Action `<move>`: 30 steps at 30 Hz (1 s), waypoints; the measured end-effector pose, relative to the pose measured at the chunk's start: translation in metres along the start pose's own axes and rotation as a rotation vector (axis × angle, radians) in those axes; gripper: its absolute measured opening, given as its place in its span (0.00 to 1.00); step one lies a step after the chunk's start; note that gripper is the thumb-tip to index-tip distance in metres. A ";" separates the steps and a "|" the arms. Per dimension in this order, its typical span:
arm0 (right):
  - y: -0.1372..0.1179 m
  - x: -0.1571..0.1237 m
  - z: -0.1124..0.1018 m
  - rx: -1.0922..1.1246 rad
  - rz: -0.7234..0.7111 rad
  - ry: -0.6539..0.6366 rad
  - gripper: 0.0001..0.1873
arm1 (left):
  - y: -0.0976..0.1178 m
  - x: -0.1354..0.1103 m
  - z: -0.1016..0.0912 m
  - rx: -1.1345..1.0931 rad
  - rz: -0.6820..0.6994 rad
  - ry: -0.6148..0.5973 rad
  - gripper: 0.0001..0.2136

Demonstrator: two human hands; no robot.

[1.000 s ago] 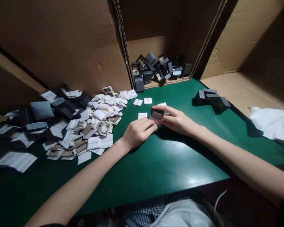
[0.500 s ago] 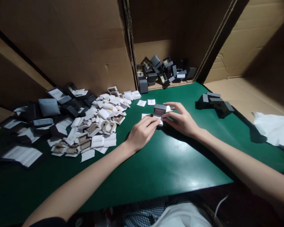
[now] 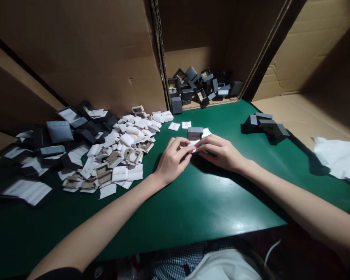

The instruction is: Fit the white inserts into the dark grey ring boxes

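A small dark grey hinged box (image 3: 195, 133) stands with its lid raised on the table, just beyond my fingertips. White paper or card (image 3: 206, 132) shows at its right side. My left hand (image 3: 172, 158) and my right hand (image 3: 221, 152) meet in front of the box, fingers bent and tips nearly touching. Between the fingertips is a small white paper insert (image 3: 194, 144), held by both hands. Fingers hide most of this insert and the lower part of the box. Two small white folded cards (image 3: 174, 126) lie just beyond, to the left.
White inserts and cards (image 3: 134, 132) are heaped to the left. Farther left is a pile of larger dark boxes (image 3: 60, 132) with papers. Small dark boxes (image 3: 189, 93) fill a cardboard carton at the back. Several dark boxes (image 3: 265, 126) and a white cloth or bag (image 3: 338, 157) lie right.
My right hand has come down from the box's raised lid to the white insert in front. My left fingers have bent more, and the box is turned slightly.
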State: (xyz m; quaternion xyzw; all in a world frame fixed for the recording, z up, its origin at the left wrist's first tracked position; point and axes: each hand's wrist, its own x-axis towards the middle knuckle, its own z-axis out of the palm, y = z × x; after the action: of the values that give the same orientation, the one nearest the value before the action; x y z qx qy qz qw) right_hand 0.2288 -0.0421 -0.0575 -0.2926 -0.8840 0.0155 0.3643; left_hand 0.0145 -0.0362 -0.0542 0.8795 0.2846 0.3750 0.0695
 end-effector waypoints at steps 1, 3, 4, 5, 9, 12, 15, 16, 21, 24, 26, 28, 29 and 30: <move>0.000 0.000 0.000 0.018 0.004 0.003 0.06 | 0.000 0.000 0.000 -0.004 -0.038 0.013 0.10; 0.001 0.000 0.001 0.045 0.012 0.013 0.07 | -0.002 0.000 0.000 -0.049 -0.118 0.020 0.15; 0.001 0.000 0.001 0.054 0.015 0.017 0.07 | -0.004 0.000 0.001 -0.091 -0.151 0.006 0.20; 0.001 0.001 0.001 0.061 0.017 0.020 0.06 | -0.006 0.000 0.001 -0.141 -0.179 -0.018 0.27; 0.000 0.001 0.002 0.082 0.015 0.016 0.06 | -0.013 -0.002 0.005 -0.301 -0.272 -0.119 0.40; -0.001 0.001 0.003 0.104 0.015 0.016 0.05 | -0.015 -0.002 0.005 -0.352 -0.324 -0.135 0.39; -0.002 0.001 0.004 0.117 0.023 0.022 0.05 | -0.015 -0.002 0.006 -0.393 -0.328 -0.109 0.38; -0.002 0.002 0.004 0.120 0.027 0.024 0.05 | -0.016 -0.002 0.006 -0.402 -0.322 -0.098 0.38; -0.004 0.003 0.006 0.125 0.040 0.034 0.04 | -0.017 -0.002 0.008 -0.406 -0.319 -0.068 0.35; -0.007 0.003 0.007 0.111 0.044 0.047 0.04 | -0.017 -0.002 0.007 -0.388 -0.327 -0.067 0.34; -0.009 0.003 0.008 0.097 0.046 0.060 0.04 | -0.016 -0.002 0.007 -0.391 -0.311 -0.059 0.33; -0.012 0.003 0.010 0.071 0.053 0.058 0.04 | -0.015 -0.001 0.007 -0.407 -0.286 -0.055 0.33; -0.013 0.003 0.011 0.052 0.060 0.054 0.04 | -0.015 -0.001 0.007 -0.413 -0.277 -0.053 0.32; -0.015 0.003 0.012 0.030 0.069 0.050 0.04 | -0.015 -0.001 0.007 -0.416 -0.270 -0.052 0.32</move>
State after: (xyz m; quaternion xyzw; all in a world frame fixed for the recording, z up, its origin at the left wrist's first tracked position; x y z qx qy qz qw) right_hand 0.2118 -0.0506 -0.0609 -0.3176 -0.8637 0.0338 0.3899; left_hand 0.0122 -0.0238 -0.0645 0.8097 0.3144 0.3901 0.3057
